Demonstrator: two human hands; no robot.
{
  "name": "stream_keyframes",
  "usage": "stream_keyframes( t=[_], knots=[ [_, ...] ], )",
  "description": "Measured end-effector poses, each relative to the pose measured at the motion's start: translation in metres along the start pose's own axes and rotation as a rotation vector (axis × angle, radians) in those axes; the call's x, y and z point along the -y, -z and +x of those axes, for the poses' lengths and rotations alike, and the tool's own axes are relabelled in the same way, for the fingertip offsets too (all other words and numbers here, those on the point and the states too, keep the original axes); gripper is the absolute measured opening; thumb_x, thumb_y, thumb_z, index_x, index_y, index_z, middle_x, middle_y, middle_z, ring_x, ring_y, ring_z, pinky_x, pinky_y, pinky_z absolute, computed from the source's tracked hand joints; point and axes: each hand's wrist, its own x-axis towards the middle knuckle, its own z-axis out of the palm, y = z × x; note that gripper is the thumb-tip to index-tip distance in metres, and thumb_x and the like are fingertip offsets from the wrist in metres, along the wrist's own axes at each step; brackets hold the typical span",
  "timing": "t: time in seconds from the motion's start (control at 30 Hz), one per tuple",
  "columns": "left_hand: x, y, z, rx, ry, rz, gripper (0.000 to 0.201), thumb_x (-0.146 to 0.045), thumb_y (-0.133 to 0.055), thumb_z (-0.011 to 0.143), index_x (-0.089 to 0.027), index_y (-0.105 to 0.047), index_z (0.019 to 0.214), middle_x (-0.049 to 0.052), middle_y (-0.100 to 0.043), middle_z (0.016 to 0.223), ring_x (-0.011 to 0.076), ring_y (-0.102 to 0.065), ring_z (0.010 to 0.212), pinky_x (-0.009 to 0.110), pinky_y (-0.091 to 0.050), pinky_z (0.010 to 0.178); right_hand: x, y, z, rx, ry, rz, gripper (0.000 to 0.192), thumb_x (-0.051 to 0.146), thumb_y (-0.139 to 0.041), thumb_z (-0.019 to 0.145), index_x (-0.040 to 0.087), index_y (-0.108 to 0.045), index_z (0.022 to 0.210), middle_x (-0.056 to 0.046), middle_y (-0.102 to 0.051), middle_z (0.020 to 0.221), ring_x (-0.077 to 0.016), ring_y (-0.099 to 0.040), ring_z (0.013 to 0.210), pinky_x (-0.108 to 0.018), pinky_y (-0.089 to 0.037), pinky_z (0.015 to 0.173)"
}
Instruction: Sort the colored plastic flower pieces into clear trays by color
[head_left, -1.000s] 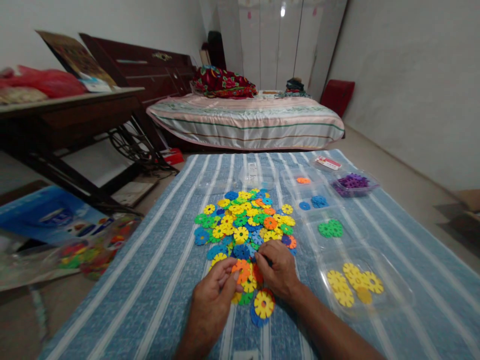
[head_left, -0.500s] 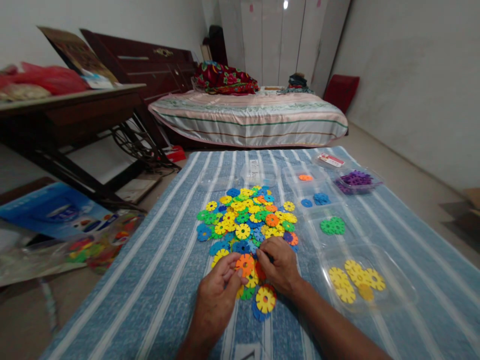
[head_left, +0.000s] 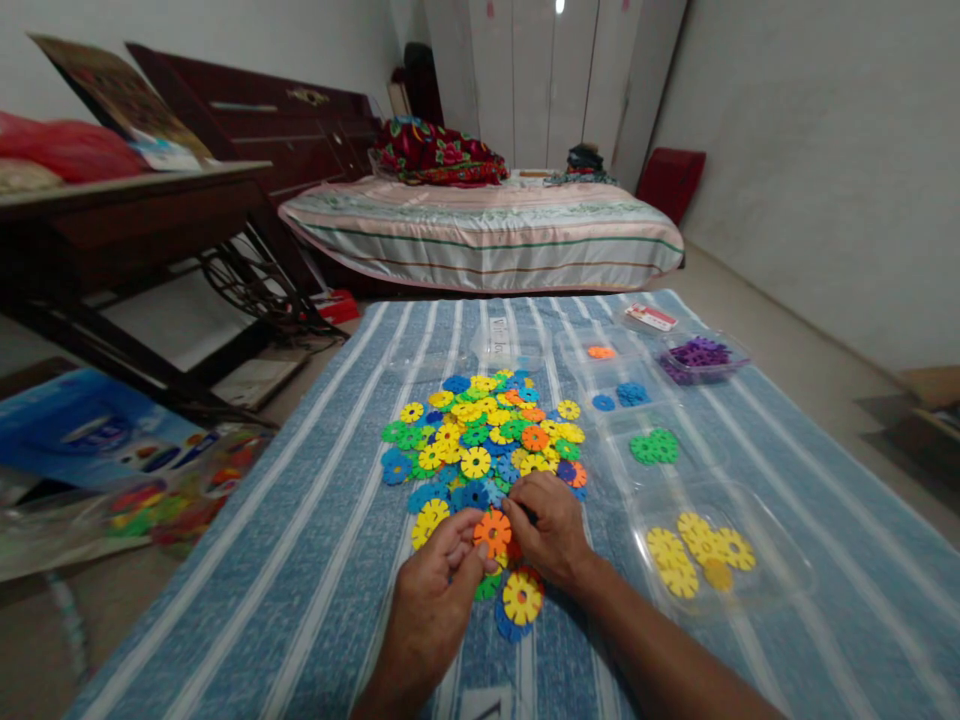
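Clamps a flat orange plastic flower-shaped disc (head_left: 501, 541), notched around the rim and holed at the centre, between the thumb and fingers of the left hand (head_left: 439, 575), at the near edge of a heaped pile of multicoloured flower-shaped plastic discs (head_left: 469, 412). Curls the right hand (head_left: 551, 525) just beside the orange piece, also at the near edge of the pile; impossible to tell if this second grip is empty or closed on a piece.

Judging by looks, very light, thin and stiff, smooth enough to slip or swivel, and not especially fragile. Best held by the rim in a gentle pinch, thumb on one flat face and fingertips on the other, leaving the opposite notches free.

Nearer than the pile, a loose yellow notched plastic disc (head_left: 512, 606) overlapping blue. Right of the pile, clear plastic trays (head_left: 784, 560) with yellow discs (head_left: 697, 540) closest, then, farther back, green discs (head_left: 654, 447), blue discs (head_left: 632, 394) and orange pieces (head_left: 601, 352). Far right of the pile, a clear tub of purple pieces (head_left: 701, 355). Underneath, blue cloth with white stripes (head_left: 247, 560).
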Motion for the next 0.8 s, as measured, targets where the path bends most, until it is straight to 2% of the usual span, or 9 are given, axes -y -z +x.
stream_keyframes(
  t=[0.2,0.37,0.8],
  knots=[
    [-0.0033,-0.0025,0.0022,-0.004,0.024,-0.029,0.037,-0.034,-0.068,0.06,-0.018,-0.067,0.094,0.001,-0.074,0.079,0.0179,-0.071,0.071,0.026,-0.059,0.068,-0.0016,-0.0027,0.0022,-0.036,0.021,-0.017,0.019,0.021,-0.056,0.089,0.02,-0.059,0.07,-0.003,-0.063,0.073,-0.0154,-0.056,0.072,-0.029,-0.04,0.069],
    [-0.0031,-0.0024,0.0038,0.019,0.033,-0.008,0.039,-0.036,-0.066,0.061,-0.017,-0.067,0.096,0.002,-0.073,0.079,0.0188,-0.071,0.072,0.026,-0.059,0.068,-0.0019,-0.0047,0.0022,-0.06,0.031,-0.006,0.018,0.023,-0.057,0.089,0.02,-0.058,0.071,-0.002,-0.062,0.072,-0.0153,-0.056,0.071,-0.029,-0.039,0.067],
    [-0.0015,-0.0021,0.0043,0.003,-0.002,0.054,0.035,-0.042,-0.065,0.064,-0.017,-0.068,0.088,0.001,-0.069,0.072,0.0152,-0.065,0.055,0.026,-0.057,0.056,-0.0004,-0.0062,-0.001,-0.055,0.023,0.004,0.019,0.021,-0.055,0.09,0.02,-0.057,0.07,-0.002,-0.061,0.072,-0.0151,-0.054,0.071,-0.028,-0.037,0.066]
  ],
)
